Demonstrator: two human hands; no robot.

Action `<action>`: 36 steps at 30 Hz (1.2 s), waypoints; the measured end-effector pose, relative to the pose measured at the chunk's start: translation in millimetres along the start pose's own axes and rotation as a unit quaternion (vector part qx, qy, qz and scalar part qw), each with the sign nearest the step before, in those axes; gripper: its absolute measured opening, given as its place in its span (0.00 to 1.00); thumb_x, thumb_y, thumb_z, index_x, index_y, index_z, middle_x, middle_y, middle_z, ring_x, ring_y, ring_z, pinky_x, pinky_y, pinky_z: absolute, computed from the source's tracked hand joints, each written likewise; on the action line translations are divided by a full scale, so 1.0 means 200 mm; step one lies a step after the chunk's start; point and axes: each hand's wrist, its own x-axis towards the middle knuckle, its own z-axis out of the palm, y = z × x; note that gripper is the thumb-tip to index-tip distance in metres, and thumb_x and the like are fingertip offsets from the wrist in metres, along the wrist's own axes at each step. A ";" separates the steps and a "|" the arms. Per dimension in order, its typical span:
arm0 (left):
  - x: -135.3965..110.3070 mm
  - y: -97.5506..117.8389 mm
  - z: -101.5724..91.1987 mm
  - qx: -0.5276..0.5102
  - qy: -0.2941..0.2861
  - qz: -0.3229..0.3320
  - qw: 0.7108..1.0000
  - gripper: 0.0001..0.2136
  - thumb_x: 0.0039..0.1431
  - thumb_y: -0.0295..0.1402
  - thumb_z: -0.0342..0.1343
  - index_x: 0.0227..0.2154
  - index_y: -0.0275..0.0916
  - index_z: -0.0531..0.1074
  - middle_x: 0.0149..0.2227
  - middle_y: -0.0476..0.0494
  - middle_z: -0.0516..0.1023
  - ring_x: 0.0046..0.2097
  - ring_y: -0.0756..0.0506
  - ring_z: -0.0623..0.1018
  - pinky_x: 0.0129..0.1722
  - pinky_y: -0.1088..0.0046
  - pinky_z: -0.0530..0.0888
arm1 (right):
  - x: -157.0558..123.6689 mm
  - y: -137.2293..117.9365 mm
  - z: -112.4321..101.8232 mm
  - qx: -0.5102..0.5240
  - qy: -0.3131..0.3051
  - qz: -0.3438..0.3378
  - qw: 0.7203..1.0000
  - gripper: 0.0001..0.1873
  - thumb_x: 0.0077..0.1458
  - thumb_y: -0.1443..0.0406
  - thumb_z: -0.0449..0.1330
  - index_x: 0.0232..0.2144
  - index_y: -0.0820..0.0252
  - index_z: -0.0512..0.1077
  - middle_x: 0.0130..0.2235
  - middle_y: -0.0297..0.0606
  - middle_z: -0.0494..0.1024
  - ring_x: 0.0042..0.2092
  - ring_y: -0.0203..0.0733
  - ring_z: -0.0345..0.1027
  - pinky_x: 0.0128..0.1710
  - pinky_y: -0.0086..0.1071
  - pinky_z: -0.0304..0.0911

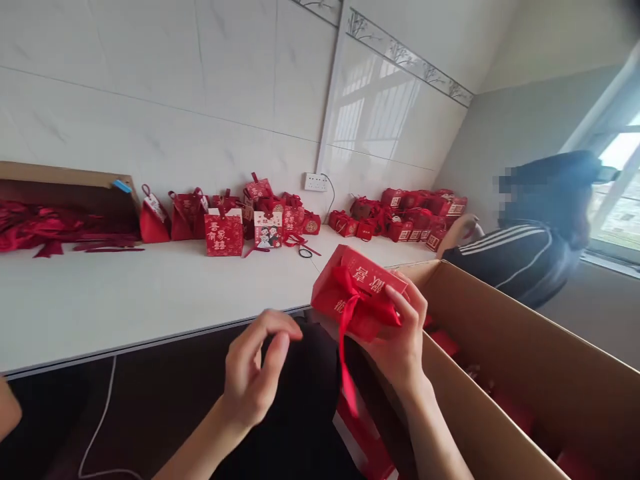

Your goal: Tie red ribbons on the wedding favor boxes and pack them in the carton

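Observation:
A red gift box (333, 280) with gold characters is tilted in the air in front of me, tied with a shiny red ribbon bow (354, 300) whose tail hangs down. My right hand (403, 333) grips it from the right side, fingers over the top edge and palm beneath. To the left of the box, apart from it, is my left hand (257, 367), holding nothing, its fingers curved and the thumb spread from them. Below the box, another red and white item (367, 433) shows partly behind my right forearm.
An open cardboard box (500, 373) with red items inside stands at my right. Decorated gift boxes (223, 233) and red boxes (413, 223) line the wall on the white table (150, 287). Red ribbons (45, 223) fill a carton at left. Another person (520, 260) sits at the right.

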 end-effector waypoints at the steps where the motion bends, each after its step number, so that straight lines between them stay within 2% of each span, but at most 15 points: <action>1: 0.06 -0.01 -0.01 0.017 0.028 -0.050 0.998 0.07 0.62 0.33 0.47 0.33 0.39 0.69 0.32 0.46 0.74 0.36 0.48 0.75 0.37 0.71 0.73 | 0.01 0.00 0.02 -0.006 -0.021 -0.026 0.999 0.42 0.43 0.62 0.70 0.58 0.47 0.56 0.59 0.46 0.56 0.60 0.55 0.56 0.51 0.54 0.66; 2: 0.12 -0.02 -0.02 0.029 0.038 -0.094 0.994 0.09 0.62 0.38 0.49 0.36 0.39 0.69 0.35 0.45 0.74 0.38 0.47 0.75 0.39 0.71 0.73 | 0.02 -0.01 0.04 -0.008 -0.038 -0.046 0.998 0.41 0.46 0.63 0.69 0.59 0.48 0.55 0.59 0.47 0.55 0.60 0.55 0.57 0.50 0.53 0.68; 4: 0.20 -0.04 0.00 0.029 0.022 -0.161 0.986 0.14 0.59 0.44 0.51 0.41 0.39 0.68 0.38 0.44 0.74 0.40 0.46 0.75 0.41 0.70 0.73 | 0.02 -0.02 0.07 -0.005 -0.063 -0.066 0.996 0.40 0.48 0.65 0.68 0.59 0.50 0.54 0.59 0.49 0.55 0.59 0.54 0.58 0.49 0.50 0.70; 6: 0.25 -0.06 0.04 0.022 -0.010 -0.192 0.981 0.14 0.58 0.44 0.53 0.41 0.40 0.68 0.38 0.44 0.74 0.38 0.47 0.75 0.39 0.71 0.73 | 0.02 -0.02 0.07 -0.001 -0.082 -0.061 0.995 0.39 0.48 0.66 0.67 0.59 0.53 0.55 0.59 0.50 0.55 0.59 0.54 0.58 0.48 0.49 0.71; 7: 0.26 -0.07 0.07 0.026 -0.020 -0.188 0.982 0.12 0.58 0.42 0.54 0.39 0.40 0.68 0.37 0.45 0.74 0.38 0.48 0.75 0.37 0.72 0.73 | 0.01 -0.02 0.07 -0.001 -0.089 -0.052 0.995 0.39 0.48 0.66 0.67 0.59 0.53 0.55 0.59 0.51 0.55 0.60 0.55 0.58 0.48 0.49 0.71; 9: 0.26 -0.07 0.12 0.040 -0.015 -0.130 0.991 0.06 0.58 0.36 0.55 0.34 0.39 0.68 0.35 0.47 0.72 0.36 0.50 0.74 0.36 0.75 0.72 | 0.00 -0.01 0.05 -0.003 -0.096 -0.033 0.995 0.38 0.49 0.65 0.66 0.59 0.53 0.55 0.58 0.51 0.55 0.60 0.57 0.57 0.47 0.51 0.71; 12: 0.24 -0.06 0.18 0.059 0.003 0.045 0.997 0.03 0.57 0.26 0.56 0.31 0.38 0.67 0.30 0.50 0.70 0.34 0.52 0.72 0.35 0.76 0.71 | -0.03 0.00 0.01 -0.028 -0.091 -0.006 0.995 0.36 0.51 0.64 0.65 0.59 0.52 0.55 0.59 0.50 0.55 0.60 0.57 0.57 0.47 0.52 0.71; 15: 0.19 -0.03 0.24 0.097 -0.031 0.218 0.971 0.06 0.54 0.21 0.57 0.34 0.36 0.70 0.29 0.50 0.73 0.31 0.51 0.71 0.36 0.70 0.71 | -0.05 -0.01 -0.02 -0.057 -0.077 0.029 0.995 0.34 0.52 0.65 0.64 0.59 0.52 0.56 0.60 0.50 0.55 0.60 0.56 0.56 0.49 0.52 0.69; 17: 0.16 -0.02 0.27 0.117 -0.053 0.280 0.951 0.05 0.55 0.21 0.56 0.34 0.34 0.72 0.28 0.48 0.75 0.31 0.51 0.71 0.38 0.67 0.71 | -0.06 -0.02 -0.04 -0.073 -0.065 0.046 0.994 0.33 0.52 0.66 0.63 0.58 0.52 0.56 0.59 0.49 0.56 0.61 0.55 0.55 0.50 0.54 0.67; 23: 0.16 -0.04 0.31 0.100 -0.053 0.298 0.948 0.04 0.55 0.21 0.55 0.32 0.33 0.73 0.27 0.47 0.76 0.30 0.50 0.74 0.38 0.66 0.72 | -0.07 -0.04 -0.12 -0.104 -0.063 0.059 0.991 0.34 0.51 0.64 0.65 0.58 0.52 0.56 0.59 0.50 0.56 0.60 0.56 0.55 0.50 0.55 0.67; 28: 0.18 -0.06 0.34 0.079 -0.061 0.299 0.949 0.04 0.55 0.21 0.55 0.31 0.33 0.73 0.27 0.47 0.77 0.30 0.50 0.75 0.39 0.65 0.73 | -0.07 -0.03 -0.15 -0.125 -0.067 0.064 0.988 0.33 0.51 0.67 0.64 0.58 0.54 0.57 0.59 0.51 0.56 0.60 0.56 0.56 0.48 0.53 0.69; 36: 0.19 -0.06 0.39 0.056 -0.101 0.284 0.952 0.05 0.57 0.22 0.53 0.32 0.34 0.74 0.28 0.47 0.78 0.32 0.50 0.75 0.40 0.64 0.74 | -0.07 0.01 -0.20 -0.140 -0.062 0.083 0.985 0.31 0.52 0.70 0.61 0.57 0.55 0.58 0.59 0.51 0.56 0.60 0.54 0.57 0.48 0.51 0.69</action>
